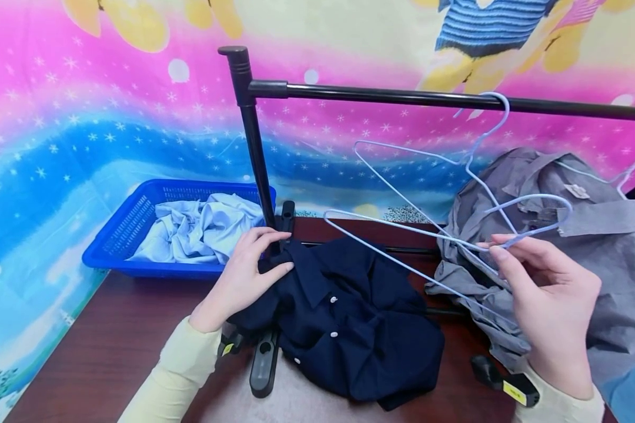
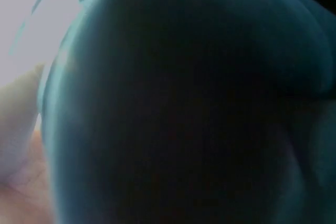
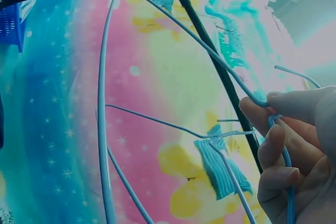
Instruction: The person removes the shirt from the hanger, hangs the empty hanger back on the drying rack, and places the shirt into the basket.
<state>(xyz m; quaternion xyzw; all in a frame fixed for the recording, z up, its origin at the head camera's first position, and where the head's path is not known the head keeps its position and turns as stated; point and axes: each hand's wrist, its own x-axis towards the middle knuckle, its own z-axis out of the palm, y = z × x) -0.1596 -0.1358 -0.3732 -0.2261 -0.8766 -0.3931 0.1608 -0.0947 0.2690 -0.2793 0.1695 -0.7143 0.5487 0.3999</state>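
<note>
A navy shirt (image 1: pixel 349 317) with white buttons lies crumpled over the table and the rack's foot. My left hand (image 1: pixel 249 270) grips it by the collar and shoulder. Dark cloth (image 2: pixel 184 103) fills most of the left wrist view, hiding that hand's fingers. My right hand (image 1: pixel 552 299) pinches a light blue wire hanger (image 1: pixel 397 223) just below its hook. In the right wrist view, the hanger (image 3: pixel 102 114) stretches away from the fingers, with no garment on it. The hanger's far end reaches over the navy shirt in the head view.
A black clothes rack (image 1: pixel 349 93) stands on the table (image 1: pixel 84 341). Another blue hanger (image 1: pixel 487 129) hangs bare from its rail. A grey garment (image 1: pixel 614 264) hangs at the right. Light blue cloth (image 1: pixel 201 229) lies in a blue basket (image 1: pixel 116 235) at the left.
</note>
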